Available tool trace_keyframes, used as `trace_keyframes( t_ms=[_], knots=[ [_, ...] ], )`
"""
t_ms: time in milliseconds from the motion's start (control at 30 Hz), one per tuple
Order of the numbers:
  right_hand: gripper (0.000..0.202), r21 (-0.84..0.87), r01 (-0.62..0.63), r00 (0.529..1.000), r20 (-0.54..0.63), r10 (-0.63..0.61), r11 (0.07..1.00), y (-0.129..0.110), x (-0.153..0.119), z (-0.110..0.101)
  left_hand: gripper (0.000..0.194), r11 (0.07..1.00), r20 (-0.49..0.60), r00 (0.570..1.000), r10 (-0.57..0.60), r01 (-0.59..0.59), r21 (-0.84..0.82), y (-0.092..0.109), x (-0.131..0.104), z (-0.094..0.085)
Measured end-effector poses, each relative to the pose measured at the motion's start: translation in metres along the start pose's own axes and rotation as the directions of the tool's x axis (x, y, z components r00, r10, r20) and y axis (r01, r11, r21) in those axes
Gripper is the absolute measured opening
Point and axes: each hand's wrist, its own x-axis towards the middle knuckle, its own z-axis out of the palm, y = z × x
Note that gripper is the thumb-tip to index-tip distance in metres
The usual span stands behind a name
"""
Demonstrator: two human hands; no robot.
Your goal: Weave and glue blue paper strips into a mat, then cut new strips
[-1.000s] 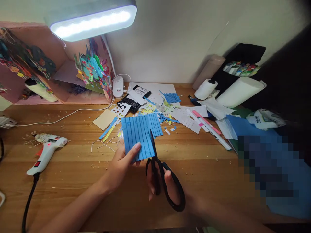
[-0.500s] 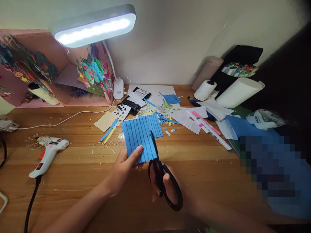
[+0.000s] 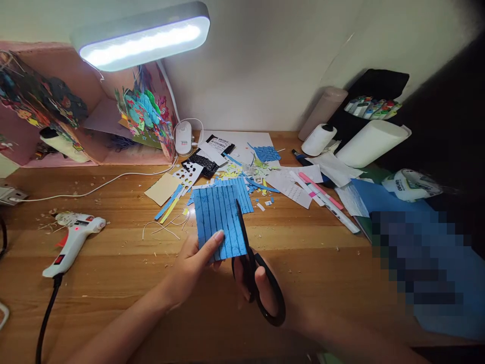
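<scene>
My left hand [image 3: 191,270] pinches the bottom edge of the blue paper [image 3: 221,222], thumb on top, fingers tucked under it. The paper is held up just over the wooden desk [image 3: 113,253], in front of me, and its lines run away from me, toward the wall. My right hand [image 3: 265,293] is in the loops of the black scissors [image 3: 252,268], fingers closed around the handles. The blades point the same way as the lines, along the paper's right edge, and they look nearly shut. So the paper sits left of the blades, and my left hand is the one nearer to it. A white glue gun [image 3: 71,237] lies far off to the left
</scene>
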Motion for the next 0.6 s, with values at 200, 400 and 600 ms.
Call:
trace_keyframes(
  t_ms=[200,400,600],
  knots=[
    [0.062,-0.019,0.013,0.996,-0.084,-0.014,1.000,0.0058,0.0021,0.0009,0.034,0.998,0.014,0.998,-0.057,0.058,-0.031,0.0032,-0.0010,0.0052],
    [0.061,0.002,-0.008,0.994,-0.111,0.008,1.000,0.0048,0.0002,0.0021,0.032,0.992,-0.039,0.993,-0.115,0.112,-0.064,0.0029,0.0013,0.0065],
    [0.058,0.027,0.009,0.978,-0.207,-0.003,1.000,0.0016,0.0021,0.0005,0.032,0.990,0.044,0.991,-0.124,0.126,-0.064,0.0011,0.0007,0.0050]
  ],
)
